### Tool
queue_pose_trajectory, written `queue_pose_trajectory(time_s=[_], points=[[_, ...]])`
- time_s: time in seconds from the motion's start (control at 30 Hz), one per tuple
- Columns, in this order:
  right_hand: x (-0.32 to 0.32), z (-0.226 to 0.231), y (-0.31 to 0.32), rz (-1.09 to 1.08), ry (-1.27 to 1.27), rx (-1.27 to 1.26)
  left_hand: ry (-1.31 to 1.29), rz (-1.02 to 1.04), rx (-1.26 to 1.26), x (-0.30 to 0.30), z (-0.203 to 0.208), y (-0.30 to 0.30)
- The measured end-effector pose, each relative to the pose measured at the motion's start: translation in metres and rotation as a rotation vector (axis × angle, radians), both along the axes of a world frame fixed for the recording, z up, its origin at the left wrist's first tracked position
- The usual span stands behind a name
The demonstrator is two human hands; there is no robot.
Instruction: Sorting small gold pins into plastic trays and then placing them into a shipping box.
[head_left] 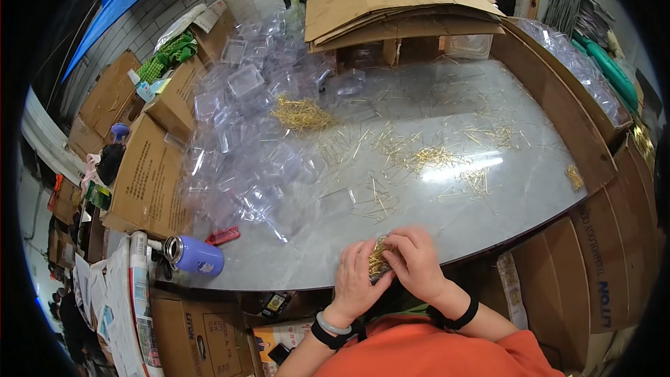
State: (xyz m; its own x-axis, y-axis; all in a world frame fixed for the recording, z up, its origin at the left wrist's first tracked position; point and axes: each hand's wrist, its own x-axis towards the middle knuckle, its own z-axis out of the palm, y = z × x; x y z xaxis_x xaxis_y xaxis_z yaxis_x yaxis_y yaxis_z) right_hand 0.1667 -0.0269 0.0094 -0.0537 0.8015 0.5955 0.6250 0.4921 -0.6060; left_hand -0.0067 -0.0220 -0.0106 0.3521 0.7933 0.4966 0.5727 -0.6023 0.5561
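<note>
Close to the table's front edge, my left hand [354, 278] and my right hand [417, 265] come together around a small bundle of thin gold-coloured metal pins [377, 260]. The left fingers wrap its left side. My right fingers, slightly blurred, press on it from the other side. Whether a small clear box lies under the bundle is hidden by my hands. Ahead of them, loose gold pins [434, 158] are scattered over the grey table [419, 216]. A denser heap of the same pins [301, 113] rests against a big pile of clear plastic boxes [246, 82] on the left.
A purple bottle [195, 255] and a red tool [222, 236] are at the front left. Flattened cardboard [405, 3] with more pins on top forms a shelf at the back. Cardboard boxes [150, 178] border the left, a cardboard wall [558, 108] the right.
</note>
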Motion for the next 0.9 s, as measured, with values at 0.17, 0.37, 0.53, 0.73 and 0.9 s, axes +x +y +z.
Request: queue_pose_trajectory(time_s=[0.17, 0.37, 0.53, 0.73, 0.9], points=[[-0.002, 0.001, -0.011, -0.018, 0.21, -0.186, 0.005, 0.024, -0.015, 0.0, -0.001, -0.002], [0.003, -0.005, -0.019, 0.108, 0.083, -0.187, 0.009, 0.024, 0.0, 0.001, 0.0, -0.001], [0.005, 0.0, -0.015, 0.116, -0.025, -0.148, -0.001, 0.032, 0.006, 0.001, -0.001, -0.001], [0.007, 0.001, -0.003, 0.026, -0.036, -0.089, 0.014, -0.02, 0.045, -0.001, -0.004, 0.001], [0.016, -0.001, 0.021, 0.087, -0.013, -0.172, -0.016, -0.124, 0.025, -0.004, 0.007, 0.006]])
